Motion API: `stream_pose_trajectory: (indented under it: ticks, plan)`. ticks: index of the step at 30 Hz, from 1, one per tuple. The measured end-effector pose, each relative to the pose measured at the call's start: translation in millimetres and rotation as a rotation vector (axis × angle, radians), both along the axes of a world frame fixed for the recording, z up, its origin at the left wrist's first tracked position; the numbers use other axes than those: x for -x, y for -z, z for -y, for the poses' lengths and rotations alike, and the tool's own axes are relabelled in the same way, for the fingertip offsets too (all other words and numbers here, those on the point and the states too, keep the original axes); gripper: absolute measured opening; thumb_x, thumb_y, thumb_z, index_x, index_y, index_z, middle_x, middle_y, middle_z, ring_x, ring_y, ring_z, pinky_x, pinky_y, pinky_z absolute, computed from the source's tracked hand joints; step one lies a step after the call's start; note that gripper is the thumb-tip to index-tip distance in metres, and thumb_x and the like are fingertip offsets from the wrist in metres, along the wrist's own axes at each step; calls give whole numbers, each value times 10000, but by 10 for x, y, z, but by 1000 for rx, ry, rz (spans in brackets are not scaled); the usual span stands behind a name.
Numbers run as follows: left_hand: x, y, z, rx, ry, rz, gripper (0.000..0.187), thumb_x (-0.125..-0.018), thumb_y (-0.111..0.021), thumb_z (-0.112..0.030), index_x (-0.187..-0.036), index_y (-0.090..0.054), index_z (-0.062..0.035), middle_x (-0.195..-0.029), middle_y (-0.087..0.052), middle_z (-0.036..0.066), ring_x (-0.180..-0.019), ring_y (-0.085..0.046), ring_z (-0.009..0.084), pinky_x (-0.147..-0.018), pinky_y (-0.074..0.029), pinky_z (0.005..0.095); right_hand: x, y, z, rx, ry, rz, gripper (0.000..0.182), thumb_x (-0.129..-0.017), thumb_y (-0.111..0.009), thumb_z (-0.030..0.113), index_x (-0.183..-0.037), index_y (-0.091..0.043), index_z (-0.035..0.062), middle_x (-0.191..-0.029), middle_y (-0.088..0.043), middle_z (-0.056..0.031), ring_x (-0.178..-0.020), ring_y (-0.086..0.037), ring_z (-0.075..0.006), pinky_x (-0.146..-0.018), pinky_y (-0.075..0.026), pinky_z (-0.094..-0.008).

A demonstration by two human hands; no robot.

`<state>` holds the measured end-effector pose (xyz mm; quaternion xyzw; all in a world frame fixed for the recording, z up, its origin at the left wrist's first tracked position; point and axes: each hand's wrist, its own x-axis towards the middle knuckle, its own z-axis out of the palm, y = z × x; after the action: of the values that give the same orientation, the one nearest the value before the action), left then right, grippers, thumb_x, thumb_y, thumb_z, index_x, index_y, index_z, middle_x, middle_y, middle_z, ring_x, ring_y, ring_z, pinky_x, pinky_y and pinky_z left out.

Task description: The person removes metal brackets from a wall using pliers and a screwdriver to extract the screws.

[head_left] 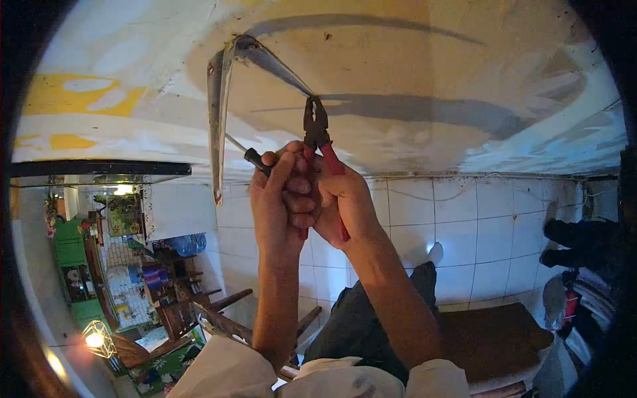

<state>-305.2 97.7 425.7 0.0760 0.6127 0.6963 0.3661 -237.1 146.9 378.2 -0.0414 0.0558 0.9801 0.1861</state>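
A pair of pliers with dark jaws and red handles points up at the wall, its jaw tips at the end of one arm of the metal bracket. My right hand is closed round the pliers' handles. My left hand is closed too, its fingers over the left red handle. A screwdriver with a black handle sticks out of my left hand, its thin shaft reaching up behind the bracket's long arm. How the jaws meet the metal is too small to tell.
The painted wall has yellow and white patches. A dark shelf edge is at left. Below are white floor tiles, a wooden chair, a brown bench and a lit lamp.
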Motion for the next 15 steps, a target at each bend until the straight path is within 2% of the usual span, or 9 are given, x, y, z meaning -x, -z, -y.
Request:
stream_pose_trajectory:
  ticks: [1,4,6,8,10,11,12,13,15]
  plan:
    - [52,-40,54,9,51,-85,142,-963,-550,-226,-1035,-581,-108,-841,-649,12,-517,-539,45,-366,-414,179,1,13,24,49,-5,-103,223,-766,-479,21,-976,-521,86,-743,-436,-14,-582,-399,-107,-467,-307,-242]
    - [157,-66,-19,-263,-296,-250,211,-984,-505,-226,-1073,-580,-50,-991,-626,90,-758,-618,161,-598,-539,254,11,80,-17,60,-27,-234,223,-743,-487,11,-950,-498,92,-738,-424,-17,-569,-385,-121,-466,-294,-264]
    - [423,-222,146,-488,10,-125,269,-999,-484,-289,-1088,-581,-54,-1080,-620,128,-920,-619,215,-776,-551,337,-10,36,-69,-22,-49,-120,226,-737,-492,0,-942,-486,94,-736,-427,-17,-560,-385,-118,-460,-295,-267]
    - [449,-432,65,-516,110,-130,319,-1008,-476,-310,-1115,-567,-24,-1077,-621,145,-904,-624,215,-731,-570,312,-88,-133,-101,-148,-71,138,217,-751,-491,-6,-942,-480,95,-738,-434,-13,-550,-386,-103,-453,-300,-256]
    - [418,-640,-64,-508,184,-121,338,-1011,-474,-307,-1119,-559,2,-1040,-627,148,-891,-628,206,-716,-575,295,109,43,12,-610,115,459,193,-769,-484,-7,-935,-478,91,-738,-445,-5,-544,-397,-87,-443,-314,-248]
    - [325,-743,-150,-567,141,49,298,-1002,-505,-239,-1092,-553,41,-968,-637,141,-828,-638,190,-685,-578,266,145,146,49,-743,143,572,160,-787,-481,0,-929,-483,74,-748,-468,-34,-576,-432,-123,-488,-343,-279]
    - [356,-741,-181,-591,182,79,272,-994,-520,-210,-1083,-556,45,-953,-637,138,-821,-638,185,-681,-578,261,152,103,34,-873,164,694,130,-804,-479,8,-924,-489,56,-758,-490,-62,-608,-467,-159,-534,-371,-310]
    - [405,-742,-182,-613,221,108,247,-985,-534,-181,-1073,-559,48,-938,-637,135,-813,-638,179,-676,-578,256,121,53,9,-902,116,763,90,-830,-477,24,-918,-501,23,-779,-529,-123,-675,-530,-239,-629,-422,-376]
    - [400,-755,-164,-646,239,145,200,-969,-556,-130,-1055,-564,50,-919,-636,125,-801,-636,170,-671,-579,246,88,6,8,-920,77,808,108,-844,-475,33,-935,-518,-5,-804,-570,-169,-748,-595,-297,-717,-480,-429]
